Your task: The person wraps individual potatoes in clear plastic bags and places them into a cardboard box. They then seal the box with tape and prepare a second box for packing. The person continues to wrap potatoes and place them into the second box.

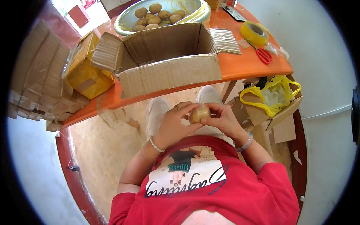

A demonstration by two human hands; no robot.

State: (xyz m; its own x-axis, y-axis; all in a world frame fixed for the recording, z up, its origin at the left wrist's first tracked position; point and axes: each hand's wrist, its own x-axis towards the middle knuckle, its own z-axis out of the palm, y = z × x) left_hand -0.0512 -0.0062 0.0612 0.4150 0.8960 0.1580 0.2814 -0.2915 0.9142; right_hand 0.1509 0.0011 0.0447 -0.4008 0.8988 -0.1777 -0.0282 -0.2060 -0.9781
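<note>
Between both hands, above my lap, is a potato [199, 114] in clear plastic film. My left hand [177, 118] grips it from the left, thumb underneath and fingers over the top. From the right, the thumb and fingertips of my right hand [220, 116] pinch the same potato. Just beyond my hands, an open cardboard box [168, 73] stands at the table's near edge with its side flaps spread. The part of its inside that I can see is bare cardboard; its floor is mostly hidden. Behind the box, several unwrapped potatoes [154, 20] lie in a plastic-lined basin [121, 24].
On the orange table [253, 66] lie red-handled scissors [263, 56], a roll of yellow tape [254, 33] and a calculator-like device [234, 13]. A taped box [90, 70] and stacked cardboard [42, 70] stand left. A carton [284, 109] with a yellow plastic bag [272, 95] sits lower right.
</note>
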